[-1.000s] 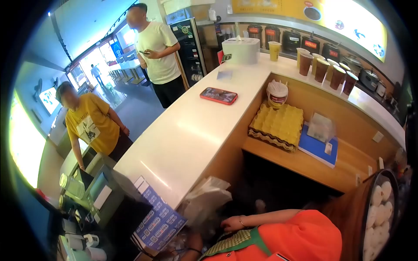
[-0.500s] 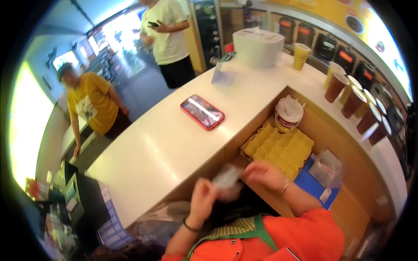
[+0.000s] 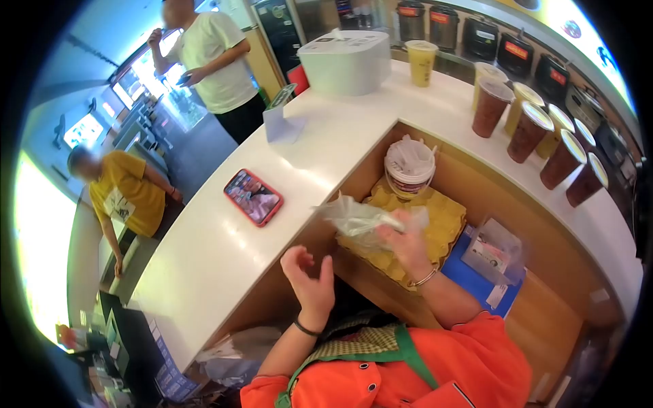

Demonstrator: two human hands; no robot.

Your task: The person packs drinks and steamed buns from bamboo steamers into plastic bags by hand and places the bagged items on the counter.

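My right hand (image 3: 406,246) is closed on a clear plastic bag (image 3: 357,221), which hangs out to the left above the yellow egg tray (image 3: 435,221). My left hand (image 3: 309,282) holds nothing; its fingers are curled loosely, with the thumb apart, near the counter's inner edge. A phone in a red case (image 3: 253,197), screen up, lies on the white counter (image 3: 204,258) beyond my left hand. Behind the egg tray stands a white tub (image 3: 410,166) lined with a bag.
Several lidded drink cups (image 3: 529,132) line the right-hand counter. A white box (image 3: 345,62) and small stand (image 3: 282,122) are at the back. A clear container (image 3: 494,251) rests by a blue sheet (image 3: 469,272). Two people (image 3: 132,190) are across the counter.
My hands have moved apart. The plastic bag, between them before, is now in my right hand and more spread out. My left hand has let go. The view has shifted.
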